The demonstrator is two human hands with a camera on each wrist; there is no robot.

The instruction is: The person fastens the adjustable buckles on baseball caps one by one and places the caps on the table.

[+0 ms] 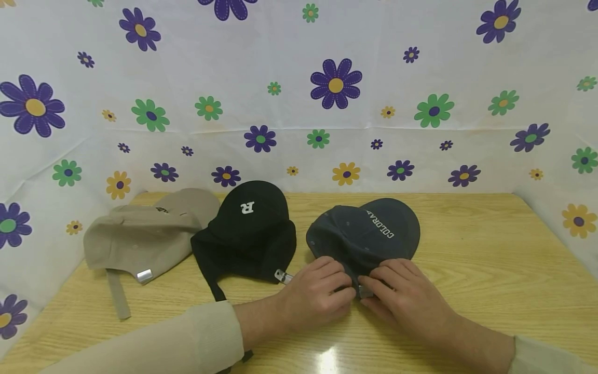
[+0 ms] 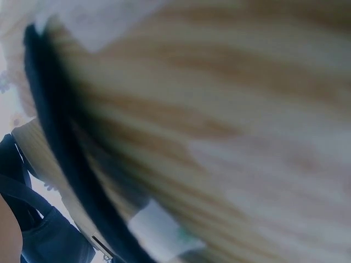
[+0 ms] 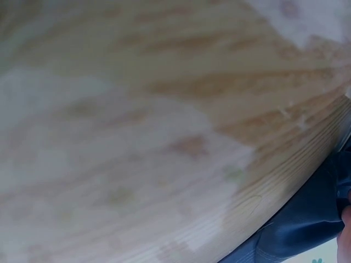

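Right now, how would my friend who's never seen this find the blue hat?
Before the flowered cloth stands a wooden table. On it, the dark blue cap is rightmost of three, held by the left hand and right hand. It alone wears a row of white letters; the black cap shows just R.

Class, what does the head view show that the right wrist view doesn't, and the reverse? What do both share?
Only the head view: the beige cap, the black cap with its white R, the pale lettering on the navy cap.
Only the right wrist view: fine stitching along a navy seam, close up.
Both: the navy cap, wooden table, flowered backdrop, and a hand, just a sliver at the wrist view's right edge.
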